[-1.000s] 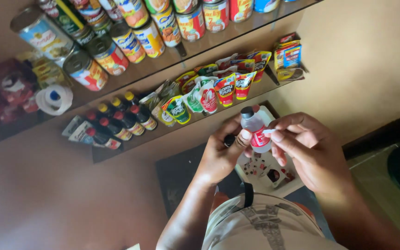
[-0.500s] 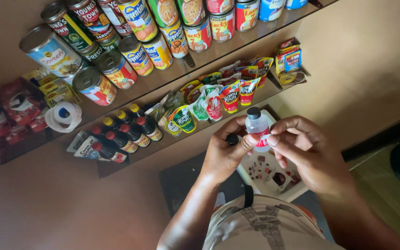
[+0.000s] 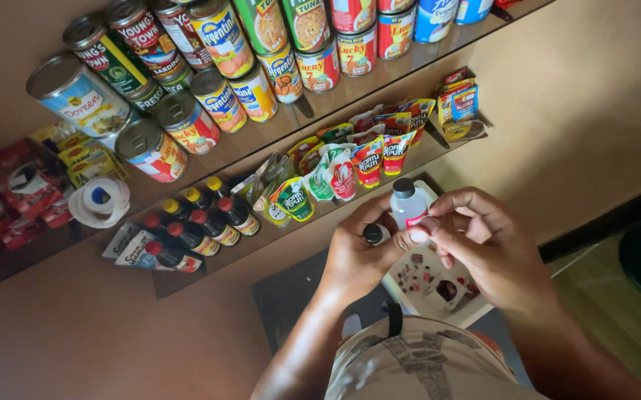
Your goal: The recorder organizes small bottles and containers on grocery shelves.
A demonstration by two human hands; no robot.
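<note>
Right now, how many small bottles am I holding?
2. A pale, dark-capped bottle is pinched between left hand and right hand; a second bottle, mostly hidden in the left hand, shows only its dark cap.

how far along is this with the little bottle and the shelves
Done: the shelves already hold rows of cans, standing pouches and dark sauce bottles. In hand: both hands, left and right, hold a small clear bottle with a dark cap in front of the lower shelf. Left: that bottle is not yet on a shelf.

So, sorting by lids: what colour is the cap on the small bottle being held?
Black, on the small bottle pinched between left hand and right hand; head view.
</note>
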